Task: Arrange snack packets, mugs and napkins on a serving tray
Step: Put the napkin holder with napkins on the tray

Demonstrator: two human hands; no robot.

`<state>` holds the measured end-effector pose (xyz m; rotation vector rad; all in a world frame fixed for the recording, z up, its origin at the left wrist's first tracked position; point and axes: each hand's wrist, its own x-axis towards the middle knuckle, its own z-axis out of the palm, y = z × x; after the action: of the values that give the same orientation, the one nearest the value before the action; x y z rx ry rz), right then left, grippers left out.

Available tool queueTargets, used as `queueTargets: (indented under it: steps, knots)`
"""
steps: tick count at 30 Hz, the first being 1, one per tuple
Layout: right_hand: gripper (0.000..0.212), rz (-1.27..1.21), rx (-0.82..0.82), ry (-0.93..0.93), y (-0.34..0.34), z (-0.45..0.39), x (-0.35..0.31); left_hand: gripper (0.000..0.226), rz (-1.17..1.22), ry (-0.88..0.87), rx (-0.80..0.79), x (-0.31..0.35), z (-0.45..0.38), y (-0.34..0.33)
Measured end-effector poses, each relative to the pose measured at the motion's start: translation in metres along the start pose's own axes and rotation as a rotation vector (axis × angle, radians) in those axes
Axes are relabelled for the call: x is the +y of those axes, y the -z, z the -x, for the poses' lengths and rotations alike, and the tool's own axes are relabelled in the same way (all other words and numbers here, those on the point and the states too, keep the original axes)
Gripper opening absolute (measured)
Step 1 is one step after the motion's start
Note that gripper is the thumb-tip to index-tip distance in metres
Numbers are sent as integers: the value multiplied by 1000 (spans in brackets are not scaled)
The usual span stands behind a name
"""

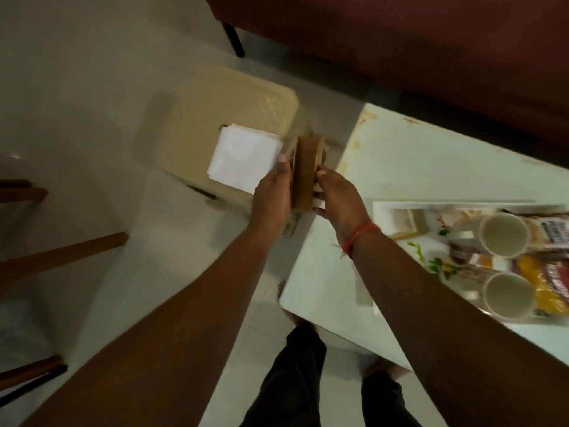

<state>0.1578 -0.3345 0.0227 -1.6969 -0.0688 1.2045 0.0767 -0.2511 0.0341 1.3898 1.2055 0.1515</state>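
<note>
Between my left hand [272, 195] and my right hand [338, 200] I hold a brown wooden napkin holder [304, 177], upright and edge-on, above the gap between stool and table. A stack of white napkins [243, 157] lies on a beige plastic stool [234, 100] just left of my left hand. At the right, a white serving tray [385, 211] on the table carries two pale mugs [503, 234] [508, 298] and snack packets [551, 291].
The white table [415, 161] fills the right side, its corner near my legs. A dark red sofa [400, 41] stands behind it. Wooden chair legs [61, 251] show at the left. The floor is pale tile.
</note>
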Motion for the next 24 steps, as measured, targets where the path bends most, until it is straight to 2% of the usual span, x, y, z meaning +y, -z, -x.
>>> queueTargets:
  steps: [3,7,10,16,20,24]
  knots:
    - [46,97,61,9,59,29,30,43,129,60,-140,-8,37,-58]
    - [34,78,178,-50,125,75,52,34,146,110,-249,-22,80,-129]
    - [37,71,179,-99,155,93,77,34,117,151,-301,-33,101,-165]
    - [24,79,179,-132,169,85,108,39,159,250,-263,-53,110,-195]
    - [30,82,158,-158,169,87,109,52,108,244,-214,-67,108,-199]
    - [39,97,157,-171,165,89,113,51,130,249,-228,-73,109,-198]
